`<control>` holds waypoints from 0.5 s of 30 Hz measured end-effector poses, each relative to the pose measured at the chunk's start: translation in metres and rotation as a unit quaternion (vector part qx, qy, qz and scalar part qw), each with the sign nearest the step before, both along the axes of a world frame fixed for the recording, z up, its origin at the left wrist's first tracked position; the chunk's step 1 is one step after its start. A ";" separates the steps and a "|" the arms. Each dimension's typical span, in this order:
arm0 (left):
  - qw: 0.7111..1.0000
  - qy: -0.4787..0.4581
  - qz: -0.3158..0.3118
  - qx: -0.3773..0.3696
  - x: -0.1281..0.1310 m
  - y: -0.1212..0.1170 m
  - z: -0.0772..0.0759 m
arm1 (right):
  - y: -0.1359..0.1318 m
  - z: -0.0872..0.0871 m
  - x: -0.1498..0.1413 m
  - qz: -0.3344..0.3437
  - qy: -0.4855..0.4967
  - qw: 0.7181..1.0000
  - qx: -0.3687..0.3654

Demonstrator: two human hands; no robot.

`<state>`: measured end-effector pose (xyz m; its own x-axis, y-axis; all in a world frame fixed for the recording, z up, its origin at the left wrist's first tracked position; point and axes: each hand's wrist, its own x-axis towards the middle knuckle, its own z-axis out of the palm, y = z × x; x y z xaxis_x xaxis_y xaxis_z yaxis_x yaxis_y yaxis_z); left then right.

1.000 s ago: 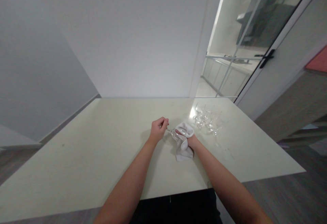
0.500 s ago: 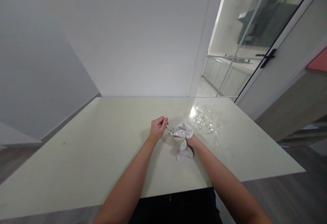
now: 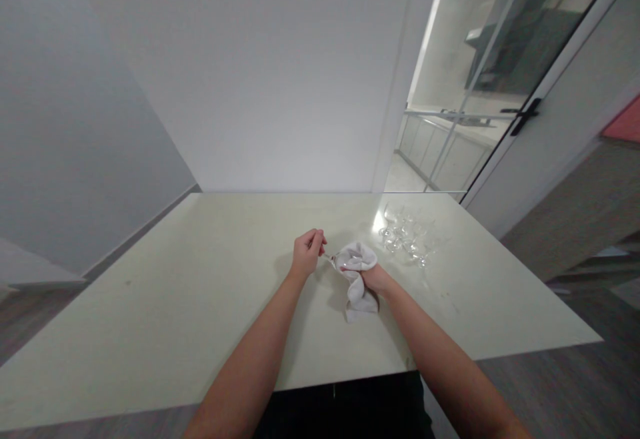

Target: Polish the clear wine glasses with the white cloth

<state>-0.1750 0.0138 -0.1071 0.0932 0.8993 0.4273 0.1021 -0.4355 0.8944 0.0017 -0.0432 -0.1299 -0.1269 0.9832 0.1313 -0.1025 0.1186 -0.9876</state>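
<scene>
My left hand (image 3: 307, 252) is closed around the stem end of a clear stemmed glass (image 3: 341, 263), which lies tilted between my two hands. A white cloth (image 3: 361, 299) wraps around the bowl of the glass and hangs down toward the table. Under and behind that cloth is my right hand (image 3: 374, 279), closed on it, with most of the fingers hidden. Reddish fingertips show through the clear bowl.
Several clear stemmed glasses (image 3: 407, 235) stand in a cluster at the back right of the pale table (image 3: 175, 305). A white wall rises behind the table's far edge. To the right is a glass door with a black handle (image 3: 525, 117).
The cloth and my right hand have shifted slightly around the bowl, and the cloth's folds look different. My left hand keeps its hold on the stem, barely moved.
</scene>
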 end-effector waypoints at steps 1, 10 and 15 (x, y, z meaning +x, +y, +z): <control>1.000 0.002 -0.003 0.001 0.000 0.000 -0.001 | -0.001 0.001 0.000 0.012 -0.002 1.000 -0.007; 0.991 0.098 -0.003 0.087 0.006 -0.005 -0.002 | -0.001 -0.005 0.004 -0.065 0.047 0.990 -0.114; 0.981 0.143 -0.005 0.129 0.005 -0.007 0.000 | 0.004 -0.014 0.007 -0.030 0.028 0.997 -0.073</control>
<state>-0.1697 0.0065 -0.1069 0.2507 0.7632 0.5956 0.3278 -0.6458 0.6895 0.0089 -0.0394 -0.1438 -0.0639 0.9979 -0.0079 -0.1556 -0.0177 -0.9877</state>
